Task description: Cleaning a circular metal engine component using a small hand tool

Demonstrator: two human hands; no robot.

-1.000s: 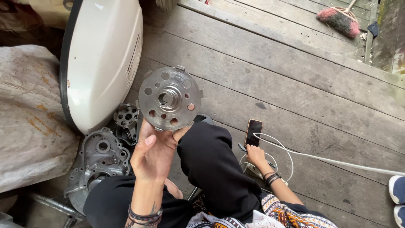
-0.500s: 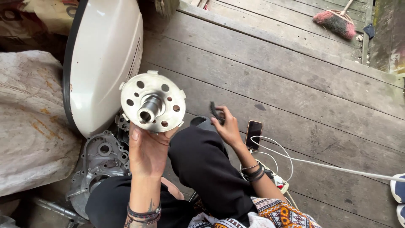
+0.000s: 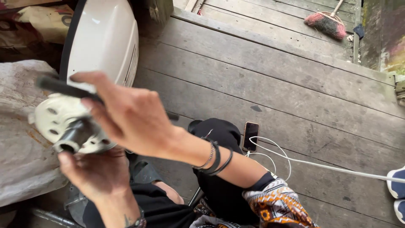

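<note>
My left hand [image 3: 97,177] holds up a round pale metal hub [image 3: 52,116] with several holes and a dark centre shaft, tilted toward me at the left. My right hand [image 3: 130,118] reaches across in front of it, shut on a slim dark tool [image 3: 63,86] whose blurred end lies just over the hub's upper rim. Dark bands circle my right wrist. My knee in black trousers [image 3: 219,135] is below the right forearm.
A white scooter body panel [image 3: 105,38] stands behind the hub. A grey cloth [image 3: 21,152] lies at left. On the wooden plank floor [image 3: 274,80] are a phone [image 3: 251,136] with a white cable [image 3: 320,165], a broom [image 3: 327,23] far back, and a shoe [image 3: 396,185] at right.
My right hand rose from the floor beside the phone with a dark tool and swung left over the hub. My left hand moved the hub left and tilted it.
</note>
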